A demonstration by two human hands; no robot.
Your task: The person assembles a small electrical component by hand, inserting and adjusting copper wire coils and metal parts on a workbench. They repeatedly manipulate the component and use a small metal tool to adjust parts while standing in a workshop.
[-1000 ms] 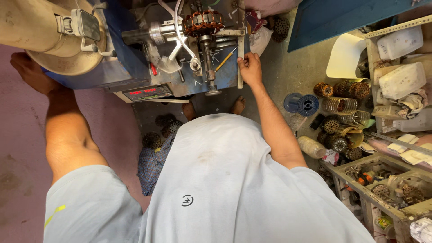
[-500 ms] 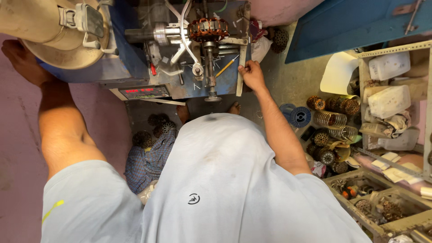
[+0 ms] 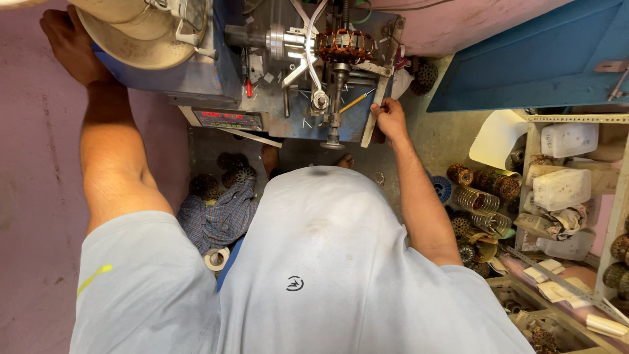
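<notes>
The right hand [image 3: 391,118] grips the lower end of a flat metal bar [image 3: 382,98] at the right edge of the blue winding machine [image 3: 288,78], fingers curled around it. A copper-wound stator [image 3: 345,44] sits on the machine's spindle at 11 o'clock from that hand. The left hand [image 3: 65,39] rests by a cream motor housing [image 3: 141,33] at 3 o'clock from it — whether its fingers grip anything, I cannot tell. At 4 o'clock from the right hand, a metal shelf [image 3: 576,119] holds white plastic containers [image 3: 562,189] — contents unclear — and wound stators [image 3: 481,180] lie on the floor beside it.
</notes>
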